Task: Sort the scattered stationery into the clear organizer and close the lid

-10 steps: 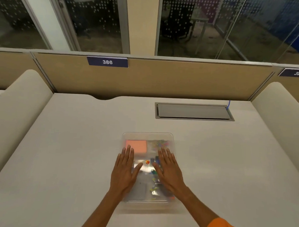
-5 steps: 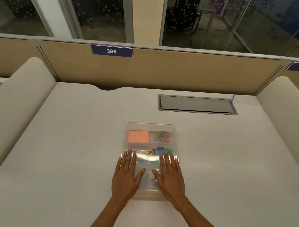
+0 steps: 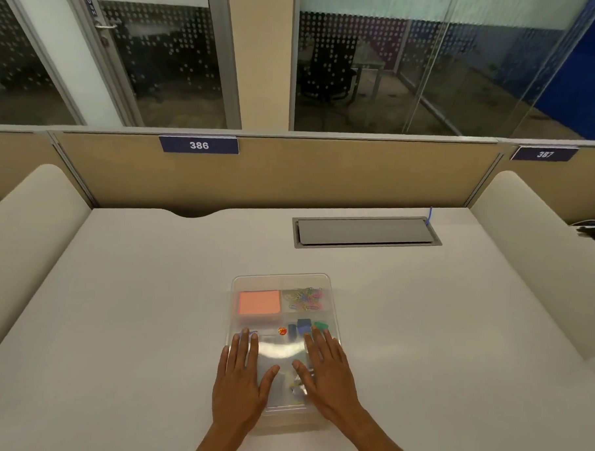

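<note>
Though laid over the middle of the clear plastic compartment organizer a second ago, now planted nearer its front end. Drew both hands back along the transparent lid toward the body, left hand on the left half, right hand on the right. Kept palms down throughout: fingers straight and close together, thumbs angled out toward each other, pinching nothing, only pressing on plastic.

Uncovered the middle row in doing so: blue binder clip, green clip just beside it, small red-orange piece to their left, all under the lid. Behind those, orange sticky-note pad in the far-left compartment and tangle of coloured paper clips in the far-right one, untouched. Left the organizer apparently unmoved at the centre of the pale desk; see no loose stationery outside it.

Reads as sorting finished and closing under way, with pressure worked from the middle to the near end to seat the lid. Cannot tell about a click at the front rim; hidden under the palms. Probably calls for one firm push there, then lifting off.
</note>
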`<state>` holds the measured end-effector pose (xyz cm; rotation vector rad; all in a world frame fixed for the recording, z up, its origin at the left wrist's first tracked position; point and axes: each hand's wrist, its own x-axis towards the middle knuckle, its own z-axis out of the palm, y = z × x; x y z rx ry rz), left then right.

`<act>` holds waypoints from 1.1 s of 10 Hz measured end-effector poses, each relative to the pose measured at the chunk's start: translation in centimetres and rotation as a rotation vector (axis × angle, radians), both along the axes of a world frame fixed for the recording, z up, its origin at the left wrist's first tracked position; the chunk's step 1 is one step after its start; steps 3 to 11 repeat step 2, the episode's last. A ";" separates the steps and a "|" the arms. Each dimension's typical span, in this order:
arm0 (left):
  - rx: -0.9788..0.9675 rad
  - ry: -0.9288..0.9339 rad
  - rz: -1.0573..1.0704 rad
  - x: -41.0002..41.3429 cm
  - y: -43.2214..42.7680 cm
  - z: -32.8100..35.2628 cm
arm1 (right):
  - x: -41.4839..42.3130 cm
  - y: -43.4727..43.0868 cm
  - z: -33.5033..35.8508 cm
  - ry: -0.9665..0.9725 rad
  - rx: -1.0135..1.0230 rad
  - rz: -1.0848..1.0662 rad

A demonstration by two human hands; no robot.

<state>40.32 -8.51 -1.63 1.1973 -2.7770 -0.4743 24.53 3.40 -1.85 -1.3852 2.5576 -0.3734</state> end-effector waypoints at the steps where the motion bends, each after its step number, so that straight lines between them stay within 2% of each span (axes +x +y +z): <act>1: 0.001 0.040 0.033 -1.1 0.0 1.2 | -1.7 0.4 0.8 -0.001 -0.044 -0.043; 2: -0.025 0.144 0.037 -4.2 0.7 3.1 | -4.8 1.4 2.4 0.008 -0.050 -0.094; 11: -0.025 0.144 0.037 -4.2 0.7 3.1 | -4.8 1.4 2.4 0.008 -0.050 -0.094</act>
